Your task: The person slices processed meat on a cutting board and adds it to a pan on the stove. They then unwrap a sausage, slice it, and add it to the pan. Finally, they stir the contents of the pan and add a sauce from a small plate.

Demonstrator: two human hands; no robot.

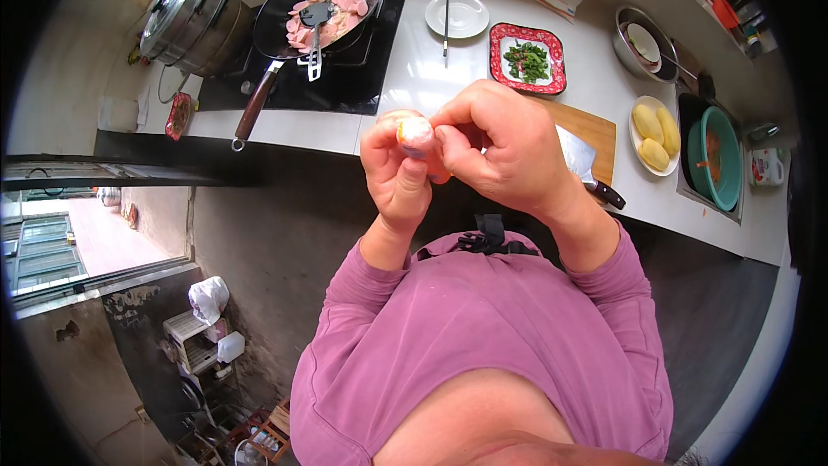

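My left hand (396,175) is wrapped around a sausage-like roll in a printed plastic wrapper (416,136), its pale round end facing up. Beside that end, the thumb and forefinger of my right hand (508,142) are pinched at the wrapper's edge. Both hands are in front of the counter edge. Farther back, a black wok (278,26) on the stove holds sliced pink sausage (352,1), with a slotted spatula (315,45) lying in it. Below my right hand, a cleaver (577,152) rests on a wooden cutting board (601,126).
A red-rimmed dish (497,55) holds chopped greens. Chopsticks (446,19) lie across a white plate (475,13). Peeled potatoes (647,123) sit on an oval plate at right, near a green basin (695,149) in the sink. A steamer pot (194,26) stands left.
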